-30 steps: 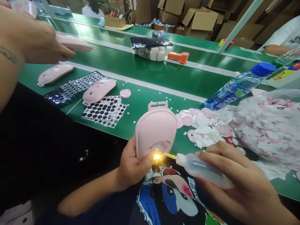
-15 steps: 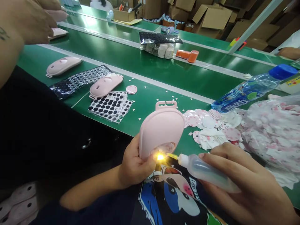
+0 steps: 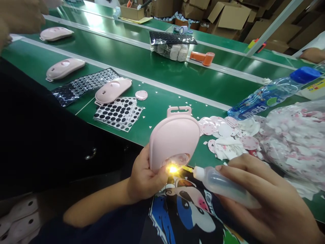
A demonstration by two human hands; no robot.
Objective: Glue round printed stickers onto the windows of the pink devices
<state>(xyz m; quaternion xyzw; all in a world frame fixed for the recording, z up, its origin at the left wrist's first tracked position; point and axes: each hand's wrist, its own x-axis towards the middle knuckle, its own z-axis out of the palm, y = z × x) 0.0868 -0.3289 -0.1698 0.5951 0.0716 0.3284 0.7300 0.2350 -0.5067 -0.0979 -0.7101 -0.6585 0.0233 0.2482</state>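
My left hand (image 3: 146,174) is closed round the lower left of a pale pink plastic casing (image 3: 175,137), held upright with its slotted loop on top. Near its lower edge is a clear oval window (image 3: 179,159), and a bright yellow light shines by my thumb. My right hand (image 3: 269,193) grips a translucent squeeze bottle (image 3: 228,186) with a white cap and a thin yellow nozzle (image 3: 187,168). The nozzle points left at the lit spot; glare hides whether it touches the casing.
Left on the green table lie pink casings (image 3: 113,90), dotted sticker sheets (image 3: 116,112) and a black sticker strip (image 3: 85,86). Right are round pink stickers (image 3: 208,127), a full plastic bag (image 3: 294,142) and a blue-capped bottle (image 3: 269,96). Another person's hand (image 3: 21,15) is upper left.
The other person's hand has moved up and left, leaving a pink casing in plain view on the table. My two hands keep almost the same pose.
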